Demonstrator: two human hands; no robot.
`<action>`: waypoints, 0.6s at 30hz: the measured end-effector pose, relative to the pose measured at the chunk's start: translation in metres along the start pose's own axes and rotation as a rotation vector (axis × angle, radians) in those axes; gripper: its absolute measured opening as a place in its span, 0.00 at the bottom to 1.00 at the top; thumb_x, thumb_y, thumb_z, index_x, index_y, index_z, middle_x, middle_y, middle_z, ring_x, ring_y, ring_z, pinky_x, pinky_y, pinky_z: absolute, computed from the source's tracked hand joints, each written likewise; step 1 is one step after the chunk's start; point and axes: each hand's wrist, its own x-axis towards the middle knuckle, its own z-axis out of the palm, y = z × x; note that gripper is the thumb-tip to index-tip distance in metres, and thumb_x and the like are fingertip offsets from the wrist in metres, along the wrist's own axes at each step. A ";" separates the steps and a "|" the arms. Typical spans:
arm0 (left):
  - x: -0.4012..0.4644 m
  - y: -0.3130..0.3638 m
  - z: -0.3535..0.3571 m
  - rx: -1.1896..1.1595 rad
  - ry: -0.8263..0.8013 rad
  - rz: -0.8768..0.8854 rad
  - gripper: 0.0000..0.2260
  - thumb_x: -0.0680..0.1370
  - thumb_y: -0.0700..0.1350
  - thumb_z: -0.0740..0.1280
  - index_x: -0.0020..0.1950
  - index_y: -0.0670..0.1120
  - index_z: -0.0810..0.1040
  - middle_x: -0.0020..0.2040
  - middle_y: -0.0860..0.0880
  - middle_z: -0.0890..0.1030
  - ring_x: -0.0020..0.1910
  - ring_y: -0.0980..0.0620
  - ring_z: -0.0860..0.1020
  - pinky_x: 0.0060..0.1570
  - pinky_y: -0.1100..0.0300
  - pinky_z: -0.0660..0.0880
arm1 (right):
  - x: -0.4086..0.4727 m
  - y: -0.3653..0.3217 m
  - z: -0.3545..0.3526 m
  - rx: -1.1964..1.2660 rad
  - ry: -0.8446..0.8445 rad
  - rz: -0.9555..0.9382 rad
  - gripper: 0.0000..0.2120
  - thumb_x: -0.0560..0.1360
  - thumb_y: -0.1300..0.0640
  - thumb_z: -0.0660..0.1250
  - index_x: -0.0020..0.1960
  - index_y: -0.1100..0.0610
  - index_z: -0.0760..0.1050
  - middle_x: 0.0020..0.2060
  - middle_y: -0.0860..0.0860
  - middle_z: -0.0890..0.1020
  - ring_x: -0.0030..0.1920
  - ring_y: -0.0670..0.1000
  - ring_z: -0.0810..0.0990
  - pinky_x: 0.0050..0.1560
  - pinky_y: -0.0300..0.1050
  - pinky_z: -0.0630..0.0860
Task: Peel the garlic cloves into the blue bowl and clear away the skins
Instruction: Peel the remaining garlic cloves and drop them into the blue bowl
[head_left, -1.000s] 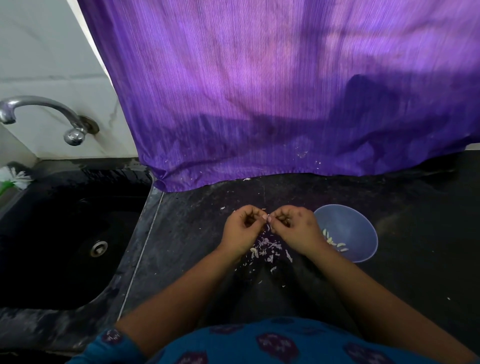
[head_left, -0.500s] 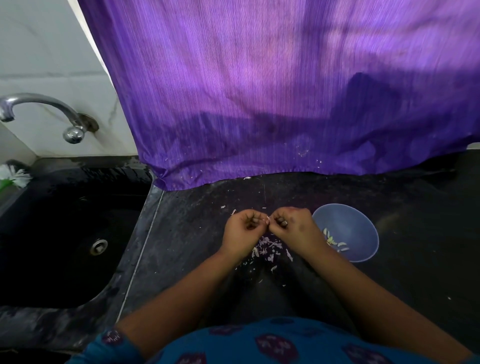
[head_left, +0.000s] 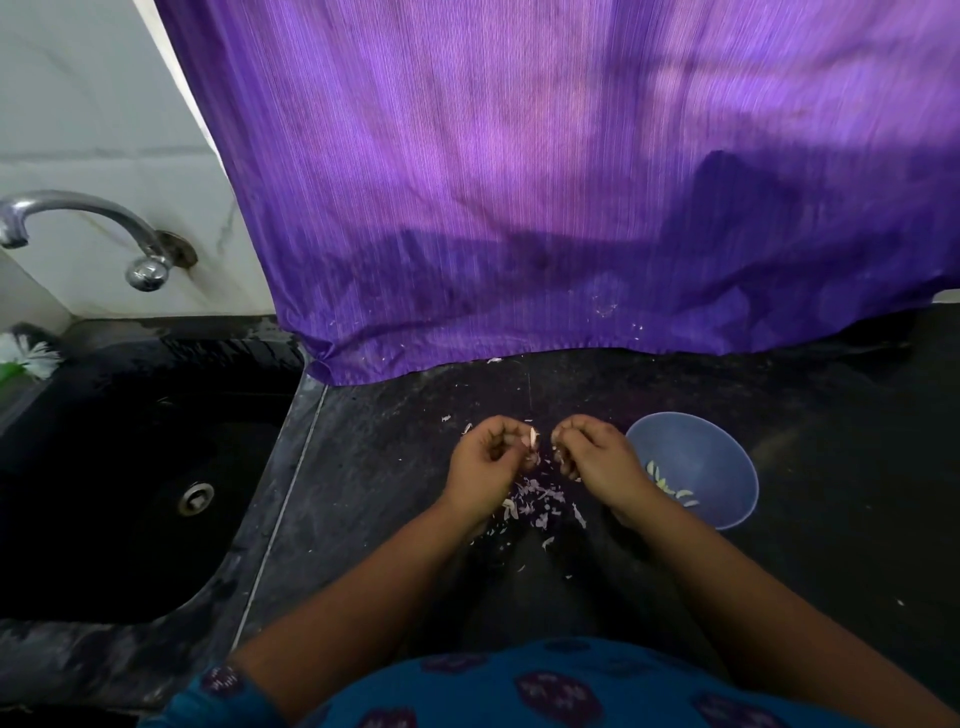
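My left hand (head_left: 485, 462) pinches a small pale garlic clove (head_left: 533, 436) at its fingertips, above the dark counter. My right hand (head_left: 597, 457) hovers a short gap to the right with its fingers curled; whether it pinches a scrap of skin I cannot tell. Below and between the hands lies a heap of papery garlic skins (head_left: 535, 501). The blue bowl (head_left: 722, 462) stands just right of my right hand, with several peeled cloves (head_left: 670, 480) inside; my right wrist hides its left edge.
A black sink (head_left: 130, 467) with a chrome tap (head_left: 93, 228) fills the left. A purple curtain (head_left: 545, 182) hangs down to the counter's back. Stray skin flakes (head_left: 447, 418) dot the dark counter (head_left: 857, 467). A white-bristled brush (head_left: 26, 356) sits at the sink's far left corner.
My hands, touching at the fingertips before, have drawn a little apart. The clove stays in my left hand.
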 end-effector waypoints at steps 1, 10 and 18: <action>0.001 0.001 0.001 -0.031 -0.001 -0.029 0.09 0.77 0.29 0.63 0.46 0.42 0.78 0.39 0.46 0.80 0.37 0.55 0.79 0.42 0.64 0.77 | 0.001 0.000 0.000 0.009 0.000 0.012 0.10 0.79 0.59 0.58 0.42 0.53 0.76 0.33 0.52 0.79 0.35 0.49 0.77 0.40 0.47 0.74; 0.002 0.001 0.002 -0.337 -0.006 -0.249 0.06 0.78 0.31 0.62 0.49 0.37 0.78 0.41 0.43 0.82 0.39 0.51 0.80 0.44 0.62 0.79 | 0.002 0.001 0.009 0.121 -0.046 0.051 0.08 0.79 0.60 0.63 0.45 0.57 0.79 0.36 0.54 0.84 0.36 0.48 0.82 0.43 0.43 0.79; 0.011 -0.016 -0.016 0.385 0.092 -0.162 0.05 0.77 0.37 0.69 0.47 0.47 0.79 0.42 0.50 0.83 0.42 0.54 0.82 0.45 0.63 0.79 | 0.019 0.023 -0.009 -0.482 0.045 -0.070 0.09 0.76 0.62 0.68 0.55 0.59 0.82 0.47 0.53 0.85 0.43 0.49 0.82 0.43 0.33 0.72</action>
